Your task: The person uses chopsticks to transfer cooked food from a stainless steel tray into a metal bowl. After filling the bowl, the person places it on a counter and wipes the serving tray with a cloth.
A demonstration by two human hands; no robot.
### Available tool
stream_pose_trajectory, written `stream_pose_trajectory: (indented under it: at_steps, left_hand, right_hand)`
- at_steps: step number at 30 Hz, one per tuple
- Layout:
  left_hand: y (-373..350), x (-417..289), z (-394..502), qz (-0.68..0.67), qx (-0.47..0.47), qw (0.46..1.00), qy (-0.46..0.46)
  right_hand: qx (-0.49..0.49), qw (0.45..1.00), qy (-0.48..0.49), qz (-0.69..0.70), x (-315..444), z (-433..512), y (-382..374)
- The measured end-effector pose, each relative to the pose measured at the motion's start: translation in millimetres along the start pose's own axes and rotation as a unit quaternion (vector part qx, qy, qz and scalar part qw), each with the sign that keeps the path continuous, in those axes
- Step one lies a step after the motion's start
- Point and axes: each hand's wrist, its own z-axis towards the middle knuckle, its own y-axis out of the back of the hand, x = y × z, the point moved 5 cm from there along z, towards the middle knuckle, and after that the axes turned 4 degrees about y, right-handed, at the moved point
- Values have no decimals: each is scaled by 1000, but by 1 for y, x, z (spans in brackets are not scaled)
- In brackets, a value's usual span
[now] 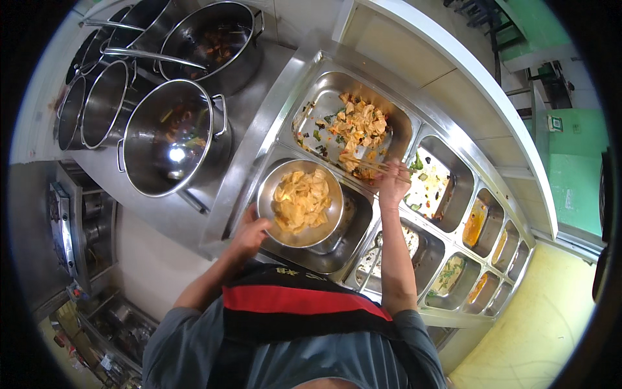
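My left hand (251, 232) grips the rim of a round steel bowl (265, 194), thumb over the edge. Folded, pale orange pieces of food (302, 200) lie in the bowl, which is held above a deep steel pan (357, 243). My right hand (394, 187) holds a pair of wooden chopsticks (374, 166). Their tips reach into a large rectangular steel pan (311, 92) and touch similar food pieces (362, 124) heaped at its right side. Dark green leaves and red bits are scattered among that heap.
Right of my hands, more sunken pans hold vegetables in pale liquid (430, 182), orange sauce (475, 223) and herbs (449, 274). Several steel stockpots (170, 141) stand on the left counter (233, 116), two with long handles leaning out. A tiled ledge with a white rim (457, 53) borders the far side.
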Motion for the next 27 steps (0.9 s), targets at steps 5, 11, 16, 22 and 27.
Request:
stream_pose_trajectory:
  at_steps: [5, 11, 16, 22, 27]
  left_hand:
    - [0, -10, 0, -4, -12, 1000, -7]
    - [-40, -56, -8, -170, -11, 984, 56]
    - [-25, -45, -6, -124, -7, 991, 44]
    - [-27, -47, -2, -148, -14, 987, 56]
    - [-18, -39, -4, -170, -48, 983, 55]
  right_hand:
    - [-133, 973, -106, 159, 30, 2, 35]
    - [-12, 966, -108, 235, 114, -31, 26]
    - [69, 972, -89, 204, 102, -33, 5]
    - [12, 992, -62, 112, -1, -5, -44]
    - [-104, 978, -120, 137, 15, -10, -13]
